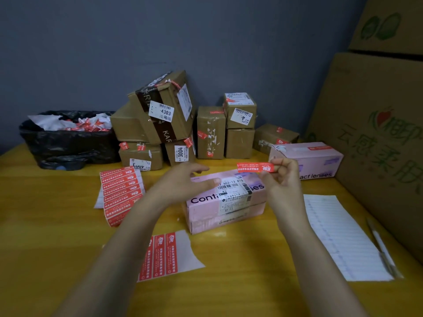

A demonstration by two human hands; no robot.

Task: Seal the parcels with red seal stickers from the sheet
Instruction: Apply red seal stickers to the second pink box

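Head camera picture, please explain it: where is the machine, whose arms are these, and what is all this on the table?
There is no machine here. A person wears a camera on the head, so this one picture looks forward and down at their own two arms. The left hand rests on a pink box printed with contact lens wording, steadying it. The right hand pinches a red seal sticker, held in the air above that box and not yet stuck on. On the yellow table lie a sticker sheet at left, a partly used sheet nearer the camera, and a stripped backing sheet at right. Behind stand brown parcels, several already bearing red stickers, a second pink box, and a black bin bag holding scraps.
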